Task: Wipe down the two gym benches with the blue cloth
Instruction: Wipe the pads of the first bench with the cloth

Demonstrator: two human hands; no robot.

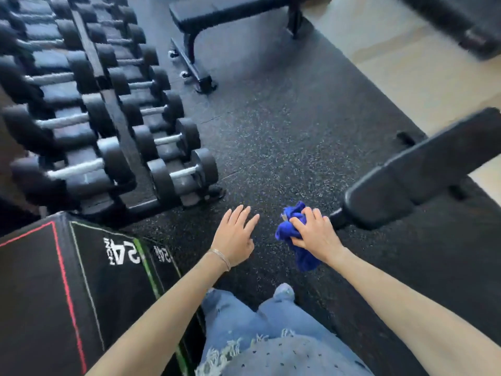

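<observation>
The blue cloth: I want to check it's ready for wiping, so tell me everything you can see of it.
The blue cloth is a deep royal blue, soft and slightly fuzzy like terry or microfibre. It is bunched into a crumpled wad, not spread flat. The right hand grips it from above, fingers curled over the bundle, with one end poking up past the knuckles and a tail hanging below the wrist. It is held in the air above the speckled floor, just short of the nearer bench, touching nothing but the hand.

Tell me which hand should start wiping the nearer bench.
Right. The right hand already grips the blue cloth and sits beside the end of the nearer bench. The left hand is empty, open and farther away.
</observation>
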